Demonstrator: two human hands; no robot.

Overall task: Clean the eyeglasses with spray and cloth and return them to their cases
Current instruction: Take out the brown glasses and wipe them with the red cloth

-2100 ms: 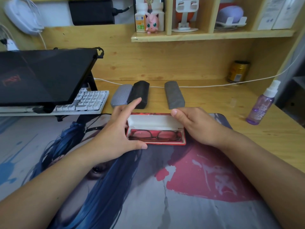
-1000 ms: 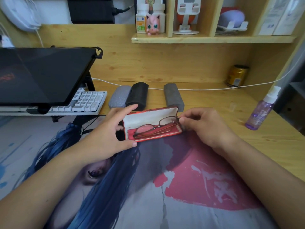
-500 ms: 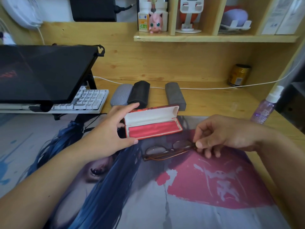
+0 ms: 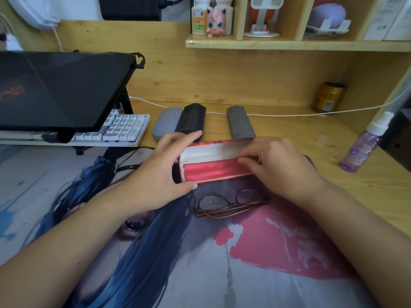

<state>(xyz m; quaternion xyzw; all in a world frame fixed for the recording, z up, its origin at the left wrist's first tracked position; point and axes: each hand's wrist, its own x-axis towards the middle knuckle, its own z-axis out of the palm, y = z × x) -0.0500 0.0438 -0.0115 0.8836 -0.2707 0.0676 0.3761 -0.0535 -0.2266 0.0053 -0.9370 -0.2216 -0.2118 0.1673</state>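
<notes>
Red open case, one eyeglasses, three closed cases.

Single view, head-worn wide-angle camera, looking forward and down over a wooden desk from the seated person's side. Close range: both forearms enter from the bottom corners and the left hand and right hand sit near frame centre. The printed desk mat fills the lower half. Upper edge reaches the wall shelf, partly cropped at top. A raised laptop occupies the left edge, a spray bottle the right. Straight lines bow toward the borders from lens distortion. No second view, so no overlap.
</notes>
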